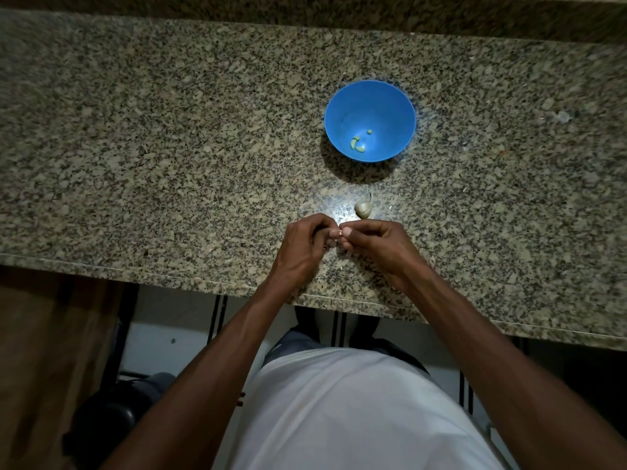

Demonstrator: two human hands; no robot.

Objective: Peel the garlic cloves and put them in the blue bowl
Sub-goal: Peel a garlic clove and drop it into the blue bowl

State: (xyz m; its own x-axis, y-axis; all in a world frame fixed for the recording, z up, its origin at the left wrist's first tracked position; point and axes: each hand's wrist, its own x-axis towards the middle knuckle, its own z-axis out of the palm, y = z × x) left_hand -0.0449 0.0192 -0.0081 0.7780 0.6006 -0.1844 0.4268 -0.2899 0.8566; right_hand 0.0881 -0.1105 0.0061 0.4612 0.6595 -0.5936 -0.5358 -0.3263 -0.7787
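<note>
A blue bowl (369, 110) stands on the speckled granite counter (169, 147), with several small pale peeled cloves (357, 145) at its bottom. Just nearer to me lies a small garlic bulb (363, 208) with a curved stem. In front of the bulb, my left hand (303, 244) and my right hand (376, 242) meet fingertip to fingertip and pinch a small garlic clove (339, 233) between them. Only a pale sliver of the clove shows; the fingers hide the rest.
The counter's front edge (203, 281) runs under my wrists, with floor and my white shirt below it. A dark backsplash (305, 11) rises behind the counter. A tiny red speck (504, 151) lies at the right.
</note>
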